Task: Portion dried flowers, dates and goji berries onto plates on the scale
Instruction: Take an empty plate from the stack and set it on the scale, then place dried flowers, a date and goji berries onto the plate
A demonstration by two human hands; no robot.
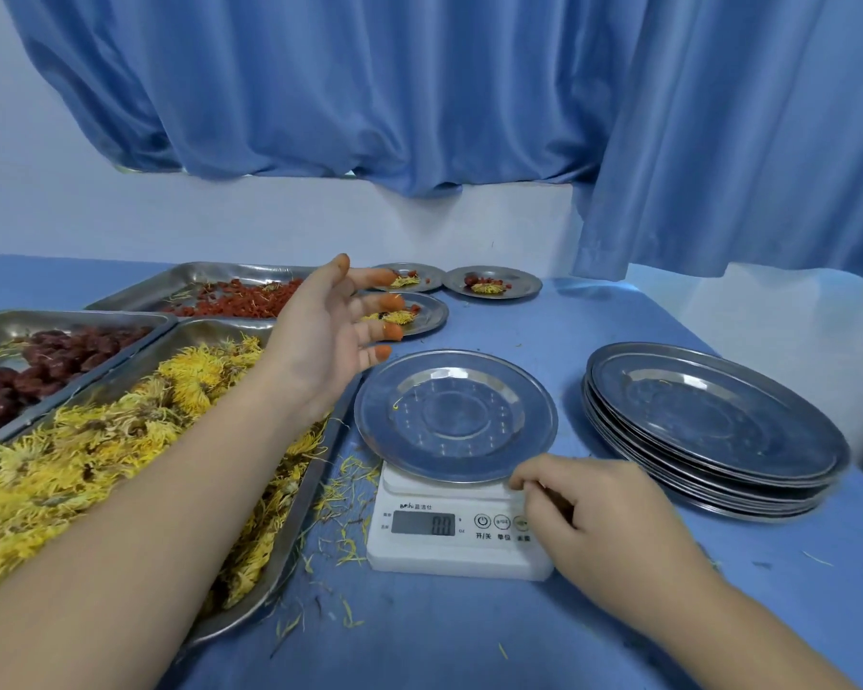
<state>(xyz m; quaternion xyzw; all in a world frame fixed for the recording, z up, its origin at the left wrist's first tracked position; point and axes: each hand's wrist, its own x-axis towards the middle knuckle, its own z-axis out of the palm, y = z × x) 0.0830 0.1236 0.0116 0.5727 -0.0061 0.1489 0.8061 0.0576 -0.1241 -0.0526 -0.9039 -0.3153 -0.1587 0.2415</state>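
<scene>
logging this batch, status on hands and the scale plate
Left hand open, raised by flower tray. Right hand curled on scale, grip unclear. Plate: one petal, display zero. Nothing blocking plate.

Bare on both forearms (135, 495) right down to the lower frame edge, sleeves out of view. Carries bright orange on the left hand (330, 336): fingertips (393, 332) coated, thumb tip darker orange, whether stain or thin caps impossible to tell. Plain and uncovered across the back and knuckles of the right hand (604, 520).
</scene>
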